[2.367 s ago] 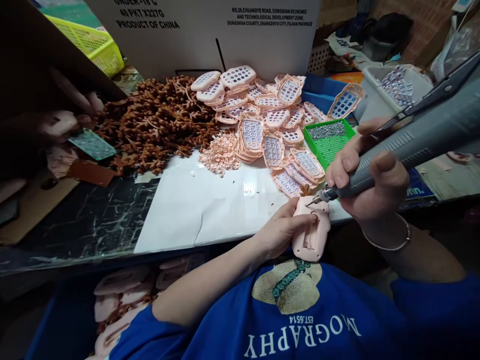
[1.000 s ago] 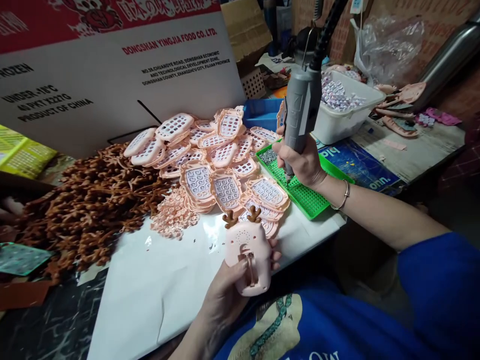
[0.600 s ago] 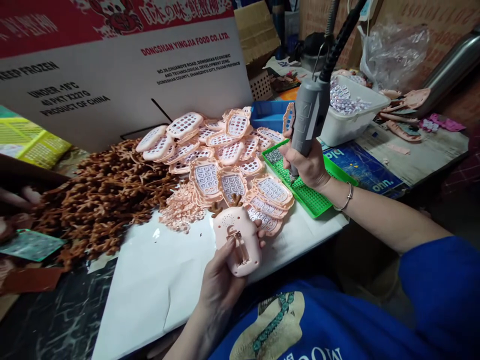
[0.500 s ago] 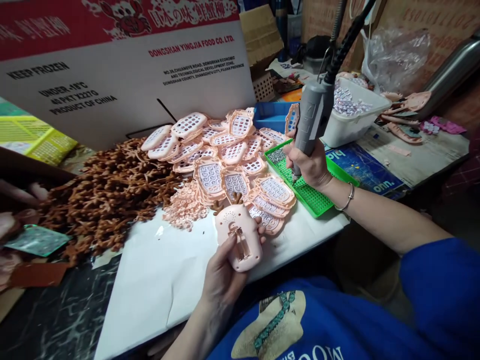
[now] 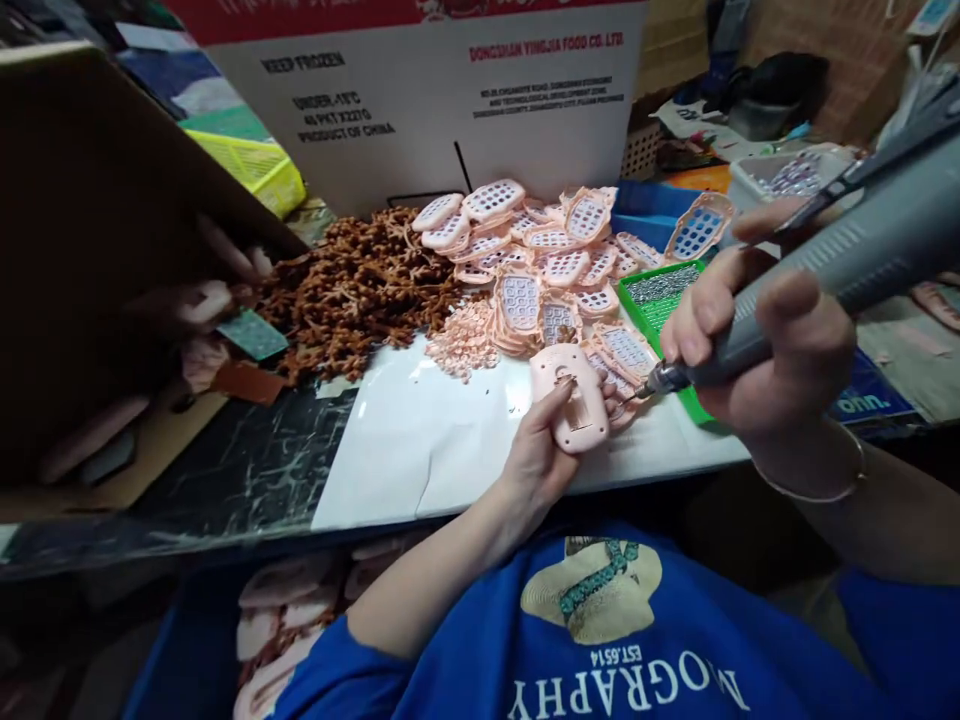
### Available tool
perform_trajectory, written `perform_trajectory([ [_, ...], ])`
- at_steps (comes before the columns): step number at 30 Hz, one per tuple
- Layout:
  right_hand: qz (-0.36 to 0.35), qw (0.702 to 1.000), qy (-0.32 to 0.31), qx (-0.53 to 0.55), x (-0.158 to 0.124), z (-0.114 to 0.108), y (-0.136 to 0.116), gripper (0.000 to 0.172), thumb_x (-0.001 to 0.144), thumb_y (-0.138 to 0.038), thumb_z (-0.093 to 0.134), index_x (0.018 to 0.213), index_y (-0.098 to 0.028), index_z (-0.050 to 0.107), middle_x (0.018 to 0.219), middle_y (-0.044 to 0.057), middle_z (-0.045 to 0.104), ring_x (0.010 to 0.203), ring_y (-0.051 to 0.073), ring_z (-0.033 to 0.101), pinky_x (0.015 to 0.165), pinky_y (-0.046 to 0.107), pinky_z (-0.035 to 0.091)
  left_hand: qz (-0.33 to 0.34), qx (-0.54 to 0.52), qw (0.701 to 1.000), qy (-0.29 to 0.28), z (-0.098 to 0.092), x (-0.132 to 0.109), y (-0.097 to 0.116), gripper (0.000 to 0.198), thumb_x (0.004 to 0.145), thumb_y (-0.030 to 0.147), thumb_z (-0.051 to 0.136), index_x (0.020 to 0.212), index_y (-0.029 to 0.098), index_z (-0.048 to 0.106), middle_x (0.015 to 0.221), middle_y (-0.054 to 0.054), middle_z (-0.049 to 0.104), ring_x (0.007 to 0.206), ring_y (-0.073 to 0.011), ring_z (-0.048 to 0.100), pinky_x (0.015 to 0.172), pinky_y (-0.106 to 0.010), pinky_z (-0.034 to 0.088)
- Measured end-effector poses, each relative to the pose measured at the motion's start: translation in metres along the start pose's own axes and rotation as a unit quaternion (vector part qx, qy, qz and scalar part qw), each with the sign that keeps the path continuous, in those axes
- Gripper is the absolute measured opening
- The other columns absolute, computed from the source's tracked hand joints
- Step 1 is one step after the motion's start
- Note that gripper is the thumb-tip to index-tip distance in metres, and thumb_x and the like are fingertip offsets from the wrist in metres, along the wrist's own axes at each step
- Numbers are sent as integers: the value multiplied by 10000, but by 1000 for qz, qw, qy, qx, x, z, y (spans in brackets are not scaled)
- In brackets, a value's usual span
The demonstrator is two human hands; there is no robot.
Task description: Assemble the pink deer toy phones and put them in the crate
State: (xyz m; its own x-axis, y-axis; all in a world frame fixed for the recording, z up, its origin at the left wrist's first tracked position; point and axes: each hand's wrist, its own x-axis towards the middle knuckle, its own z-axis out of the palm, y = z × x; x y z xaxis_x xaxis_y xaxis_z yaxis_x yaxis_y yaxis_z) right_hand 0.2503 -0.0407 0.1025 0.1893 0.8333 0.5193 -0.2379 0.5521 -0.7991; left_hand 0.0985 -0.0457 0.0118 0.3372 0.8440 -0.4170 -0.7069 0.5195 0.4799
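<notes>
My left hand point(image 5: 541, 440) grips a pale pink plastic toy shell point(image 5: 592, 428), back side up, with its open battery compartment showing and my thumb across it. In my right hand point(image 5: 780, 350) is a grey electric screwdriver point(image 5: 840, 270), tilted so its bit points down and left towards the shell's right edge. The tip appears close to the shell; whether they touch I cannot tell. Just behind the shell lie pink face plates with button holes point(image 5: 519, 300). A green tray point(image 5: 654, 318) holding small metal screws point(image 5: 664, 283) sits partly behind my right hand.
Brown antler-shaped parts point(image 5: 360, 285) are heaped left of small pink pieces point(image 5: 461, 340). A white printed carton point(image 5: 420, 120) stands behind. At left is a dark open box point(image 5: 97, 250); a blue bin point(image 5: 176, 640) with pink shells is below the table edge.
My right hand has brought the screwdriver from above the green tray towards the shell, tilting it flatter. My view has turned left, so the scene sits further right.
</notes>
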Motion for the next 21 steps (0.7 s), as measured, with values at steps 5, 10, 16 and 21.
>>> perform_trajectory([
  [5, 22, 998, -51, 34, -22, 22, 1, 329, 770, -440, 772, 995, -290, 585, 561, -73, 532, 402, 117, 472, 414, 296, 398, 7, -32, 999, -14, -5, -3, -2, 239, 852, 168, 659, 1085, 125, 691, 949, -75, 784, 819, -190, 754, 859, -305, 600],
  [10, 13, 996, -52, 65, -22, 27, 3, 261, 785, -369, 756, 966, -255, 607, 562, -74, 535, 405, 99, 478, 409, 271, 396, 8, -70, 997, -31, -5, -5, 0, 173, 862, 133, 635, 1020, 128, 705, 944, -71, 787, 832, -192, 758, 875, -319, 606],
  [16, 28, 996, -52, 70, -24, 29, 4, 276, 775, -366, 769, 986, -248, 636, 580, -73, 546, 412, 93, 488, 415, 267, 410, 15, -74, 997, -15, -5, -3, 0, 183, 855, 118, 635, 1025, 116, 704, 940, -76, 787, 828, -191, 759, 945, -357, 589],
  [21, 24, 997, -50, 57, -24, 30, 7, 259, 777, -377, 757, 971, -269, 623, 563, -75, 516, 407, 100, 463, 418, 277, 395, 15, -75, 997, -26, -10, -1, -1, 167, 866, 128, 629, 1012, 129, 710, 939, -70, 788, 824, -191, 758, 929, -350, 594],
])
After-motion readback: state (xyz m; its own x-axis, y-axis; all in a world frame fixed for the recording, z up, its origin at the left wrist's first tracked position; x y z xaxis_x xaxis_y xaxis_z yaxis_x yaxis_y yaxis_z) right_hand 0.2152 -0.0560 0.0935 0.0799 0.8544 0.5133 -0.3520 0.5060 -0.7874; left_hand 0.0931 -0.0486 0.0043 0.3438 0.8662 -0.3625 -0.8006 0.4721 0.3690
